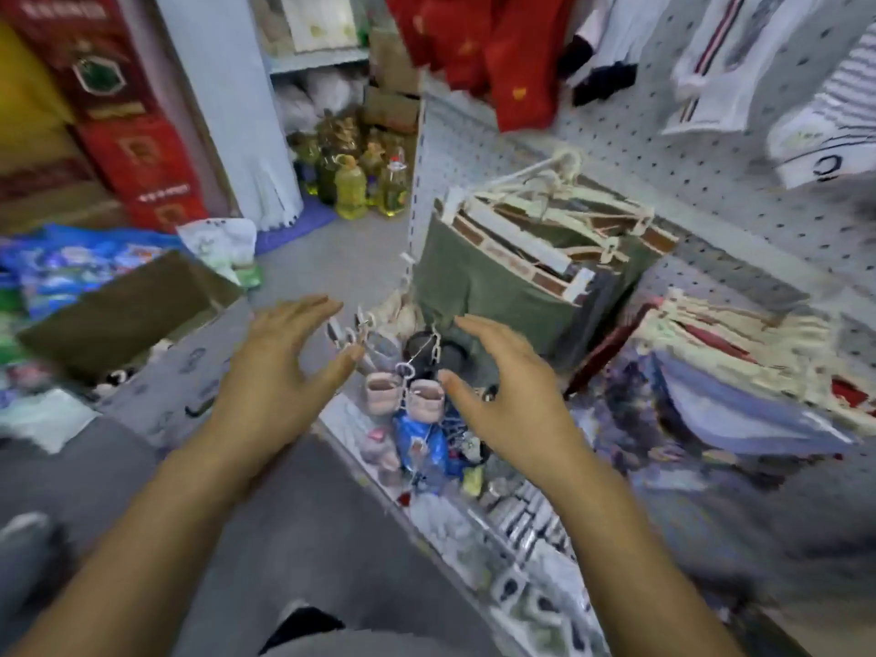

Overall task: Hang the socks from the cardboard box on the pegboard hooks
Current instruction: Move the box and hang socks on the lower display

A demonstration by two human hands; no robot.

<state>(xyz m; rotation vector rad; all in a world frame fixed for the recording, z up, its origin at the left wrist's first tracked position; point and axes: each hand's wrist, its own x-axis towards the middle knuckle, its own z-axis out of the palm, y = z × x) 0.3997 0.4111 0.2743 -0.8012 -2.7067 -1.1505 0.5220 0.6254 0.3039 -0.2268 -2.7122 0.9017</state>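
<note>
My left hand point(279, 372) and my right hand point(502, 386) hover with straight, spread fingers on either side of a cluster of small socks on white plastic hangers point(407, 372), holding nothing. Two pinkish sock cuffs point(412, 395) hang between the hands at the lower edge of the white pegboard point(640, 163). A bundle of olive-green socks with card labels point(521, 272) hangs from a pegboard hook just beyond my right hand. The open cardboard box point(132, 305) stands on the floor at the left, behind my left hand; little of its contents shows.
Red, white and striped socks point(711, 64) hang higher on the pegboard. Packaged goods point(739, 381) lie on the shelf to the right and in bins below. Oil bottles point(360, 182) and red cartons point(118, 111) stand at the back left; blue packets point(71, 267) lie by the box.
</note>
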